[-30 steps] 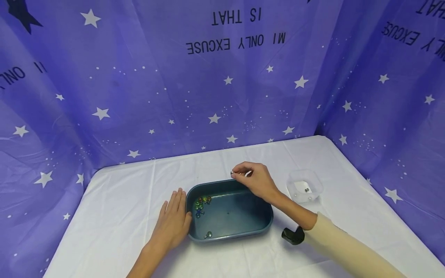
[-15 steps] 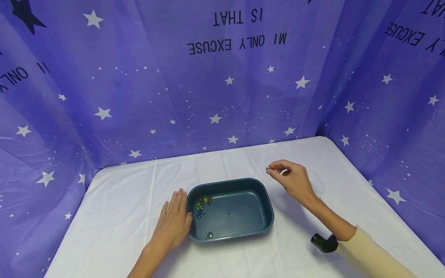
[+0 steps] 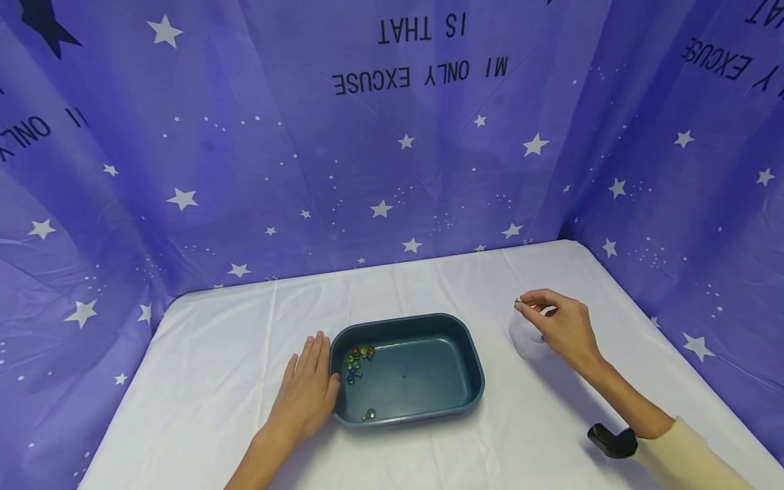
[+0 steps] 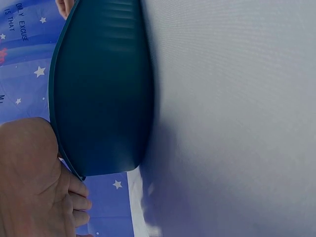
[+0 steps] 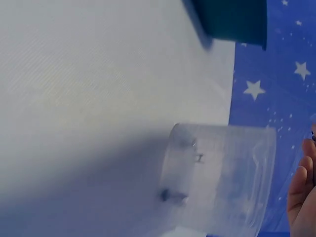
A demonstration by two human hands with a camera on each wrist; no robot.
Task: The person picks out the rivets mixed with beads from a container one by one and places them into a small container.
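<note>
My left hand [image 3: 304, 391] lies against the left end of a dark teal rectangular tub [image 3: 422, 378], fingers straight and thumb at its rim. Inside the tub, several small shiny coloured pieces [image 3: 361, 354] cluster at the far left, with a greenish one [image 3: 370, 414] by the near rim. Over a clear plastic container [image 3: 523, 340] to the tub's right, my right hand [image 3: 562, 327] pinches a tiny dark shiny piece [image 3: 518, 301] between thumb and fingertips; its kind cannot be made out. The right wrist view shows small dark pieces [image 5: 173, 196] in the container; in the head view the hand partly hides it.
A white cloth [image 3: 220, 354] covers the table. Behind and at both sides hangs a purple-blue curtain [image 3: 343, 156] with stars and lettering. A black strap piece [image 3: 612, 442] sits at the right wrist beside a cream sleeve [image 3: 689, 459].
My right hand has moved right from above the tub's far rim to over the clear container, still pinching the tiny piece. The left hand has stayed at the tub's left end.
</note>
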